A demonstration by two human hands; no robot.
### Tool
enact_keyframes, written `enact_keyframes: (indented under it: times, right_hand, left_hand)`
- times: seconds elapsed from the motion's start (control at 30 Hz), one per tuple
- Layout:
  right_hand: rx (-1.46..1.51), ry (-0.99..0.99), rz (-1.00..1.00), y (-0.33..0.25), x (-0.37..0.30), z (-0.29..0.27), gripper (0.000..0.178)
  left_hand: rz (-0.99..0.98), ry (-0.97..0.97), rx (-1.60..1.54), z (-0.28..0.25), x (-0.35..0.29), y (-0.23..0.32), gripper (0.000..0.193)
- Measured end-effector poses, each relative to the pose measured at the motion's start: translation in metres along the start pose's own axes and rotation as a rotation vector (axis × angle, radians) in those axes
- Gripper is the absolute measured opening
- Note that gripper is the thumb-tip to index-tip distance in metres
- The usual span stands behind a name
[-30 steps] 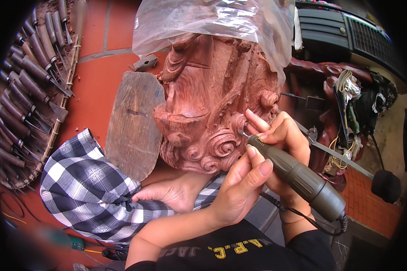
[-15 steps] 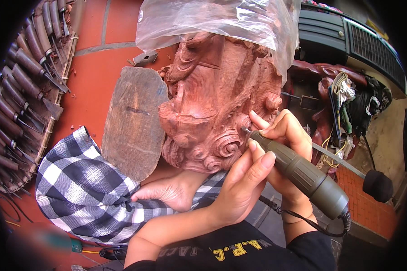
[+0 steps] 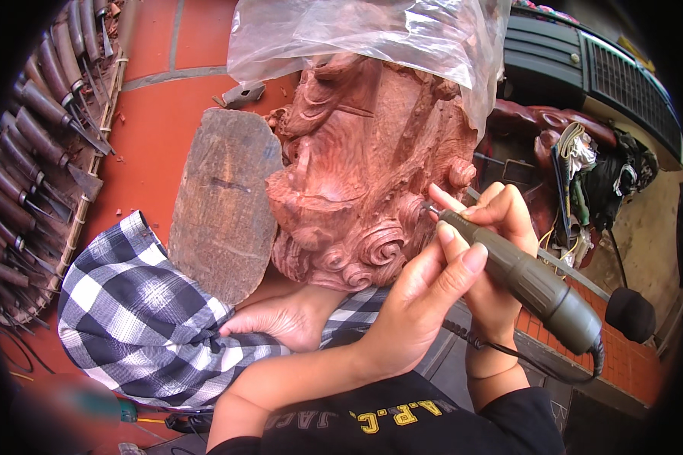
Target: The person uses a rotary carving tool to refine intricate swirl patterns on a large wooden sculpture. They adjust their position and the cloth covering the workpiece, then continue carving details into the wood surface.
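Observation:
A corded rotary carving tool (image 3: pixel 535 292), olive-green with a thin metal bit, slants up and left toward a reddish wood carving (image 3: pixel 341 171). The bit is at the scrollwork on the carving's right side; whether it touches the wood I cannot tell. My right hand (image 3: pixel 512 216) wraps round the tool from its far side, partly hidden behind the body. Against the tool's front end rest the thumb and fingertips of my left hand (image 3: pixel 413 307), its other fingers curled. Carved spirals (image 3: pixel 379 246) lie just left of my fingertips.
Clear plastic sheeting (image 3: pixel 372 34) covers the carving's far end. A flat worn board (image 3: pixel 224 208) leans at its left, near my bare foot (image 3: pixel 284 322). Rows of wooden-handled chisels (image 3: pixel 45 136) line the far left. A black-ended bar (image 3: pixel 630 315) and the tool's cord (image 3: pixel 539 368) are at right.
Both hands have shifted right with the rotary tool. Its bit has moved right and slightly up along the carving's scrollwork. The carving and board stay put.

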State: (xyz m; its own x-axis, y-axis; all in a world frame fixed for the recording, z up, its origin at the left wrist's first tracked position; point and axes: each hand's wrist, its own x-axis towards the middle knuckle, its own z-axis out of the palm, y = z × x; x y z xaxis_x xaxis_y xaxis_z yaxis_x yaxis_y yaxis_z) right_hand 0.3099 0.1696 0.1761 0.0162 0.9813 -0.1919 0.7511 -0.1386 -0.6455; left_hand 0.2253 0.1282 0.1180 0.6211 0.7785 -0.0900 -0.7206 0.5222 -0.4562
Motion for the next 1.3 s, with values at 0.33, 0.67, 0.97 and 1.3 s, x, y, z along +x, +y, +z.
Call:
enact_keyframes:
  times: [0.33, 0.67, 0.97, 1.3]
  right_hand:
    - [-0.090, -0.079, -0.029, 0.005, -0.004, -0.005, 0.020]
    - [0.098, 0.037, 0.004, 0.013, -0.005, -0.007, 0.021]
    - [-0.125, 0.191, -0.419, 0.032, -0.007, -0.033, 0.016]
    - [-0.019, 0.036, -0.269, 0.027, -0.002, -0.024, 0.012]
  left_hand:
    - [-0.037, 0.106, 0.087, 0.001, -0.009, -0.002, 0.059]
    - [-0.052, 0.067, 0.162, -0.002, 0.004, 0.000, 0.044]
    - [-0.196, 0.090, 0.310, -0.006, -0.001, -0.020, 0.068]
    - [-0.133, 0.192, 0.421, -0.003, -0.008, -0.015, 0.072]
